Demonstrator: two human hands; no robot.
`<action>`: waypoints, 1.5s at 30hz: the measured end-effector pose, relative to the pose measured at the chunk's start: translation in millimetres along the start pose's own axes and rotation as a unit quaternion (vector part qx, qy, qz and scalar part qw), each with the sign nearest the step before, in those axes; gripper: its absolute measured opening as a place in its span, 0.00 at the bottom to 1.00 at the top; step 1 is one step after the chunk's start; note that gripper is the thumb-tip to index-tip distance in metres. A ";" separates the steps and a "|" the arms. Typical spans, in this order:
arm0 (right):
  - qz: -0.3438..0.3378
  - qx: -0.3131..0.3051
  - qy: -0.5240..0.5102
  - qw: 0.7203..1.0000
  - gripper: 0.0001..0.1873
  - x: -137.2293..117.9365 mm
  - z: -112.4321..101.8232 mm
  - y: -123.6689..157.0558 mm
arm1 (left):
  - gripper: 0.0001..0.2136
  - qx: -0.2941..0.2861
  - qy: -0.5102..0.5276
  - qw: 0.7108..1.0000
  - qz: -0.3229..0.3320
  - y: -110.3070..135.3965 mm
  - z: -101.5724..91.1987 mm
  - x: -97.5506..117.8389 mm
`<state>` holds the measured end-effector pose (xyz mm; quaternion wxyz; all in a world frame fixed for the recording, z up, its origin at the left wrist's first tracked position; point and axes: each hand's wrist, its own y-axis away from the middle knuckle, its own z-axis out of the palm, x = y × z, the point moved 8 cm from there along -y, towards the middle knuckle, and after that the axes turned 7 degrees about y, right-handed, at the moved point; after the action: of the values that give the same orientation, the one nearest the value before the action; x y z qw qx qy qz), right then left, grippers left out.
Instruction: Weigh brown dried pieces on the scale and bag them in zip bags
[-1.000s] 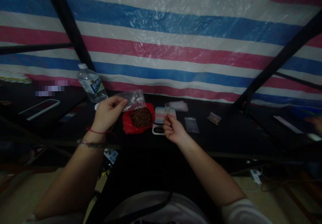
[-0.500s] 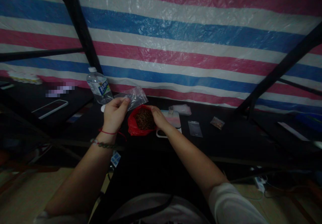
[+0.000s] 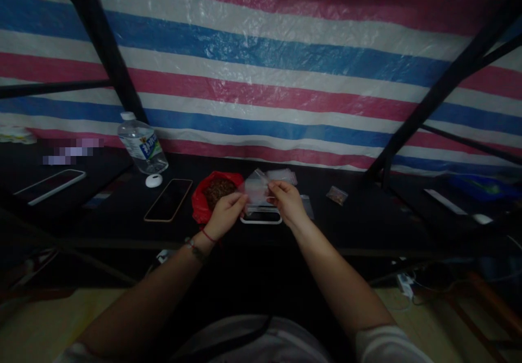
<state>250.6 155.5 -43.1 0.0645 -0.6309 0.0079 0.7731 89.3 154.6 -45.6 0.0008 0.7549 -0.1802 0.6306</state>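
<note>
A clear plastic zip bag [image 3: 256,189] is stretched between my two hands. My left hand [image 3: 227,211] pinches its left edge, with the fingers closed. At its right side, my right hand [image 3: 286,200] grips it between thumb and fingers. Just left of the bag is an open red plastic bag [image 3: 200,202] full of small brown pieces [image 3: 220,191], too small to name. Beneath the held bag lies a white-edged flat device [image 3: 261,219], partly covered by the bag and my hands. Another flat clear bag [image 3: 308,206] shows partly behind my right hand.
A stack of clear bags [image 3: 285,175] lies behind my right hand. Farther right is a small filled bag [image 3: 337,195]. On the left are a phone [image 3: 168,200], a round white object [image 3: 154,180] and a plastic bottle [image 3: 143,145]. Black frame bars [image 3: 432,96] slant up at both sides.
My left hand has brought the clear bag rightward from over the red bag. My right hand has left the red bag's rim and now holds the clear bag too. The view has shifted right.
</note>
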 end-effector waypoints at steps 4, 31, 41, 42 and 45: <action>-0.021 0.022 0.059 0.998 0.15 -1.9 -38.0 -0.6 | 0.25 -0.039 0.065 0.996 -0.040 4.7 21.0 -19.1; 0.032 0.174 0.672 0.719 0.18 12.6 -276.4 -32.6 | 0.17 -0.027 -0.385 0.921 0.059 -22.0 -55.8 7.6; 0.025 -0.032 -0.015 0.999 0.17 -29.0 -86.9 -6.9 | 0.17 -0.069 0.001 0.997 0.022 -4.6 -11.6 9.9; 0.037 -0.067 -0.028 0.997 0.16 -28.3 -62.0 -2.7 | 0.18 -0.089 0.049 0.995 0.013 -1.8 -4.5 10.4; 0.072 -0.114 -0.032 0.990 0.14 -15.7 -13.4 5.2 | 0.17 -0.137 0.133 0.982 0.003 5.9 11.2 16.9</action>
<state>266.2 147.7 -31.0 -0.0632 -0.6067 -0.0367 0.7915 100.7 142.0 -33.1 0.1264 0.6565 -0.2659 0.6945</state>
